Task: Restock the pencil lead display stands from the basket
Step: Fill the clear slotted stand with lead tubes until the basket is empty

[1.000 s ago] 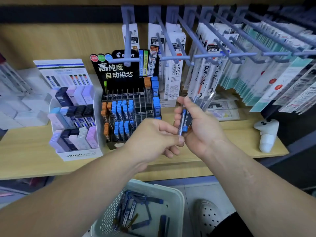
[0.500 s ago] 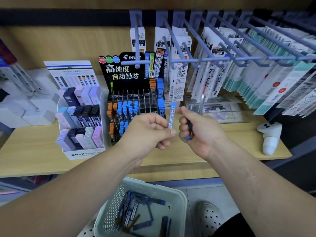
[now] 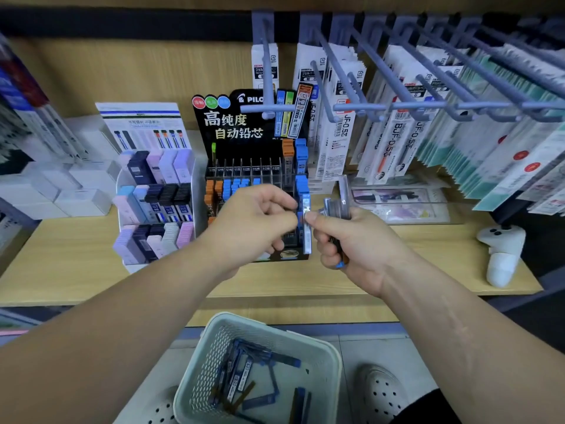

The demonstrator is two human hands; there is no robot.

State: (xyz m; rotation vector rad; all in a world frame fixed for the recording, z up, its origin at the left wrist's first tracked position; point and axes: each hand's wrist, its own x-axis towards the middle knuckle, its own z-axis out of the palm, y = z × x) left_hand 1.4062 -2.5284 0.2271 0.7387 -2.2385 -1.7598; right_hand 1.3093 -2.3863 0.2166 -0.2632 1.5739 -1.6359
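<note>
Left hand (image 3: 253, 223) pinches an upright lead case (image 3: 307, 231); right hand (image 3: 360, 243) grips spare cases (image 3: 336, 208).

The black cardboard-backed display stand (image 3: 235, 148) is printed with white and yellow characters and with red, green and blue discs. Its slim lead tubes (image 3: 301, 183) are capped in blue and orange. The pale green plastic basket (image 3: 208, 362) is patterned with small holes. The white tiered stand (image 3: 120, 182) is filled with pink, lilac, light blue and navy cases (image 3: 166, 168).
</note>
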